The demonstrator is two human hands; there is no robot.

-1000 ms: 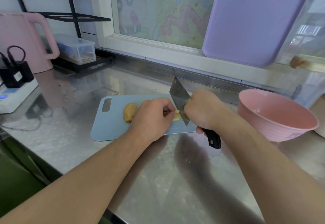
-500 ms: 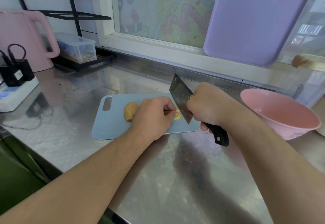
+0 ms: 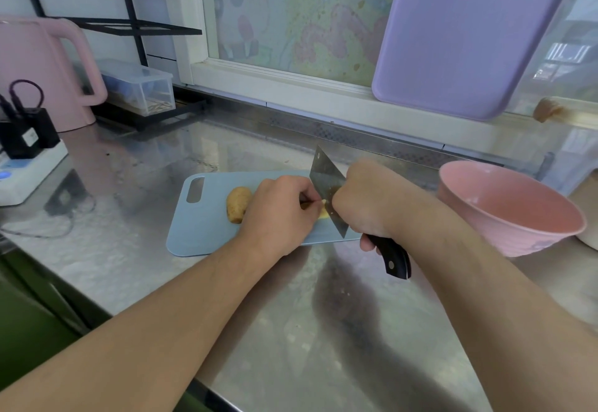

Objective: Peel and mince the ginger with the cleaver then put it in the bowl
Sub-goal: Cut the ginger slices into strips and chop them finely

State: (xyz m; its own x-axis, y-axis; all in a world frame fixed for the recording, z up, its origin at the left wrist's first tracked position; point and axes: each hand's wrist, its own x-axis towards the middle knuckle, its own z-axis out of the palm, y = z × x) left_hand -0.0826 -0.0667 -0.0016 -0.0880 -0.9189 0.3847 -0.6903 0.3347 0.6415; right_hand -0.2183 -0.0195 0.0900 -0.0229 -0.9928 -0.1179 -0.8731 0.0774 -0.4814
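I am early in the job, by my reading: the ginger [image 3: 238,203] lies on the blue board [image 3: 207,217], its left end bare of my hand and with its brown skin on, so peeling there is not done. My left hand [image 3: 278,214] covers the middle of the piece, fingers curled down and pinching it near the cut end, where a sliver of pale yellow flesh shows just beside the blade. My right hand [image 3: 362,204] is wrapped tight round the cleaver [image 3: 326,191], high up where the black handle meets the steel, with the handle's butt sticking out toward me; the blade stands steeply on edge, tip pointing away, its lower edge down at the ginger's right end. Whether the edge is paring skin or slicing I cannot tell, since both hands hide the contact. I see no minced pile on the board. The bowl [image 3: 511,214] sits well to the right on the steel counter [image 3: 291,330], apart from the board, and what I can see of its inside is bare pink. So I judge that the rest of the peeling, all the mincing and the transfer to the bowl are left.
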